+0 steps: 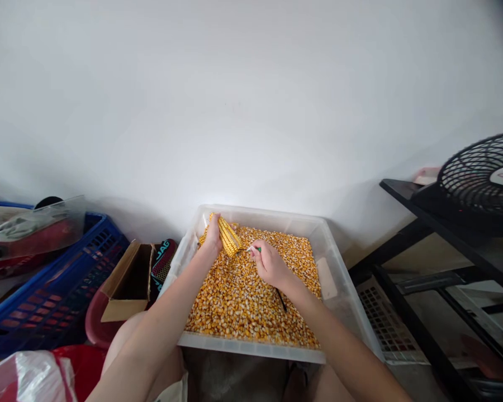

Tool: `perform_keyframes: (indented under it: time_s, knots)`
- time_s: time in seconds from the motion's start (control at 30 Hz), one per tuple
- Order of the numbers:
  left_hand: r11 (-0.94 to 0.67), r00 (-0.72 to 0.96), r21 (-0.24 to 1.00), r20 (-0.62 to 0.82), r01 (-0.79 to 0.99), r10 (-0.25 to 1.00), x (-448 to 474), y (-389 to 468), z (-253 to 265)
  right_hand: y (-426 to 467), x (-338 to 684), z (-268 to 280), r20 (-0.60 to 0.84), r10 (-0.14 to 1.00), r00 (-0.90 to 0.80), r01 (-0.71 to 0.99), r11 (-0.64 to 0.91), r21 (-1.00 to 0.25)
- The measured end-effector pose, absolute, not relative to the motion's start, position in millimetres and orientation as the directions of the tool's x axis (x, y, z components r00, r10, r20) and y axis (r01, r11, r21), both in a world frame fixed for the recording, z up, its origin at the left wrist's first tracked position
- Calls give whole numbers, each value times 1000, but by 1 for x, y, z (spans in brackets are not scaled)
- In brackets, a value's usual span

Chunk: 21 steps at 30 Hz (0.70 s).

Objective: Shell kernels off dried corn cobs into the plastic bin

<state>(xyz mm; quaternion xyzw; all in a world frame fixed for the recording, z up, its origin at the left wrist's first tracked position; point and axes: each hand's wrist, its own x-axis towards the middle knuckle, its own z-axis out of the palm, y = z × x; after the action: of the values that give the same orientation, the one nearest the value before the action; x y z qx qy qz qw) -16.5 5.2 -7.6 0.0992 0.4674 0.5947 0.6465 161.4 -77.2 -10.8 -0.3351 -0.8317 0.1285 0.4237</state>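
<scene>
My left hand [213,239] is closed around an ear of yellow corn [229,237], which tilts down toward the right over the left part of the bin. A groove without kernels seems to run along the ear. My right hand [271,265] is closed on a small tool with a green part [259,249], its thin tip pointing at the lower end of the ear. What kind of tool it is cannot be made out. Both hands are above loose corn kernels [243,301] in a clear plastic bin [255,347]. A thin black piece [281,300] shows below my right wrist.
On the left are a blue plastic basket [29,296] with bagged items, an open cardboard box [128,279] and a pink basin [95,318]. A black rack [440,223] carrying a fan [482,173] stands on the right. A white wall [251,111] rises behind the bin.
</scene>
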Motion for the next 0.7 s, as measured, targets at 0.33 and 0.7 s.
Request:
perform_keyframes:
  time_s: [0.33,0.7]
  knots:
    - [3,-305,792,-239,-611,922,6,-3,-3,-63,162,-23,466,832,-299,428,554,-714]
    - [162,-203,685,-420,-710,885,-12,2,-4,-72,161,-23,562,791,-241,346,611,-712]
